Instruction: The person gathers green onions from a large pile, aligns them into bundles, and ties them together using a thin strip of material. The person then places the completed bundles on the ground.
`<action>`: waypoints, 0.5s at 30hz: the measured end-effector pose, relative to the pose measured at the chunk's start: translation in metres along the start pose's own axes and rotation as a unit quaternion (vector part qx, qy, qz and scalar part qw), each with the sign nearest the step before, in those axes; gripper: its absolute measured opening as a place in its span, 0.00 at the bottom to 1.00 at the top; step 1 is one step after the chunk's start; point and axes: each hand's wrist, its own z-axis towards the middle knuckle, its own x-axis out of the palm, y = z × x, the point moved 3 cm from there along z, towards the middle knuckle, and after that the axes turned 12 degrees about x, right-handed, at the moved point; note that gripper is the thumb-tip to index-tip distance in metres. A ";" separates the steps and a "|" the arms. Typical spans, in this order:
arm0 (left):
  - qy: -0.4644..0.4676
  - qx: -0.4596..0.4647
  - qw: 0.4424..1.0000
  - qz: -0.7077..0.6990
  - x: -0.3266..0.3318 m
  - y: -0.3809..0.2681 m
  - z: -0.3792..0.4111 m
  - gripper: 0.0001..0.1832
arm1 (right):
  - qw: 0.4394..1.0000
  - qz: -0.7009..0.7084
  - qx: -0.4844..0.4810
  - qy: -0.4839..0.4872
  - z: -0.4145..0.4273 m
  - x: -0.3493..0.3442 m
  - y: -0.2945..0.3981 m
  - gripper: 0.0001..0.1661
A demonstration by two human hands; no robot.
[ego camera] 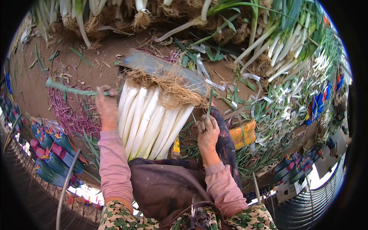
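White leek or large green onion stalks (146,120) lie side by side before me, their brown roots (172,89) against a worn grey board (164,70). Left of the stalks, my left hand (107,102) is closed on a green leaf strip (72,90) that stretches out to the left. My right hand (207,128), right of the root ends, pinches a short upright green leaf piece (210,100). The lower ends of the stalks reach the dark apron (166,184) over my lap.
Rooted stalks (141,20) stand along the far side. More green onions (293,43) are heaped at the right, above leaf scraps (270,135) and a yellow packet (243,134). Purple strands (73,112) litter the soil at left, near tied bundles (54,155). A curved metal bar (66,187) rises at lower left.
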 end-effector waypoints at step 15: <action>0.089 0.182 0.865 0.460 0.012 -0.008 -0.027 0.17 | 0.918 -0.392 0.038 0.037 -0.122 0.064 0.047 0.08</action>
